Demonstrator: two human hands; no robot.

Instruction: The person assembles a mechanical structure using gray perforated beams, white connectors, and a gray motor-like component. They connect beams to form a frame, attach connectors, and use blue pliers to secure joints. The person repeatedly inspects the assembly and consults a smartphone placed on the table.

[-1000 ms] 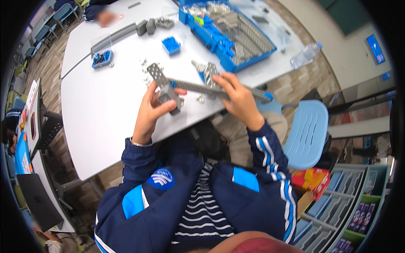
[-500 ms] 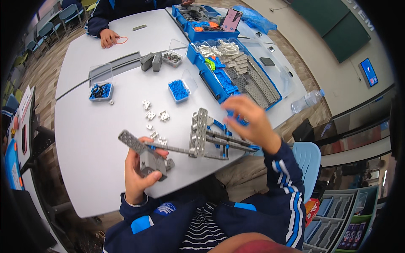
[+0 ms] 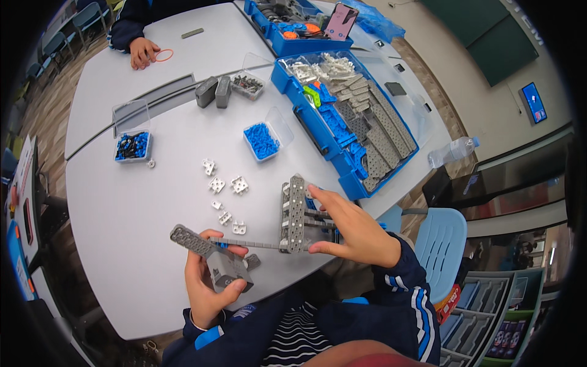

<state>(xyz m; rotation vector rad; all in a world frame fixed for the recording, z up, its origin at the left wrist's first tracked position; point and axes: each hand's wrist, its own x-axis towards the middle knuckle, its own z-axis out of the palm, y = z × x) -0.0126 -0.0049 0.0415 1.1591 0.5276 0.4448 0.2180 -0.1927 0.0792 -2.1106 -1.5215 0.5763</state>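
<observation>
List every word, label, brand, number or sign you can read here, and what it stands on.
Lettering is only located here, not copied out.
Large white letters: readable, on the wall beside the dark green board.
Grey block in the left hand: faint marks, too small to read.
Blue wall screen: too small to read.
Phone screen: too small to read.

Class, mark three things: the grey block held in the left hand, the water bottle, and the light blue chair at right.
Grey block (image 3: 226, 268): head view, middle of its body.
Water bottle (image 3: 450, 153): head view, its clear side.
Light blue chair (image 3: 443, 249): head view, its backrest.
</observation>
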